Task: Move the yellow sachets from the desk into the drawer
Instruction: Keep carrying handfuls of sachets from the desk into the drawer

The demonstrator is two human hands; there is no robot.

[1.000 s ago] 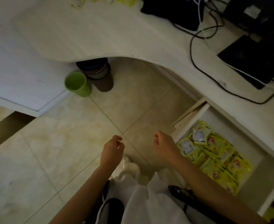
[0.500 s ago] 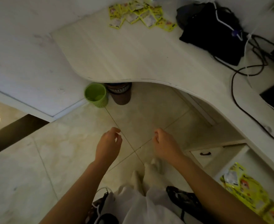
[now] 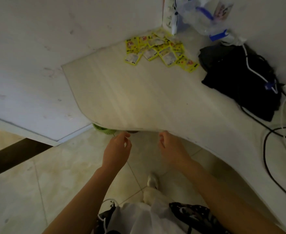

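Several yellow sachets (image 3: pixel 160 49) lie scattered in the far corner of the pale desk (image 3: pixel 138 98), against the wall. My left hand (image 3: pixel 117 151) and my right hand (image 3: pixel 170 149) hover side by side just below the desk's curved front edge, over the floor. Both have loosely curled fingers and hold nothing. The drawer is out of view.
A black bag (image 3: pixel 240 78) with a white cord lies on the desk to the right of the sachets, with black cables (image 3: pixel 270 149) trailing further right. Clear plastic bags (image 3: pixel 206 16) sit in the back corner. A green cup (image 3: pixel 103 130) peeks out under the desk edge.
The view has swung up and left from the open drawer to the desk corner, so the drawer has left the frame. Both empty hands have risen toward the desk edge.
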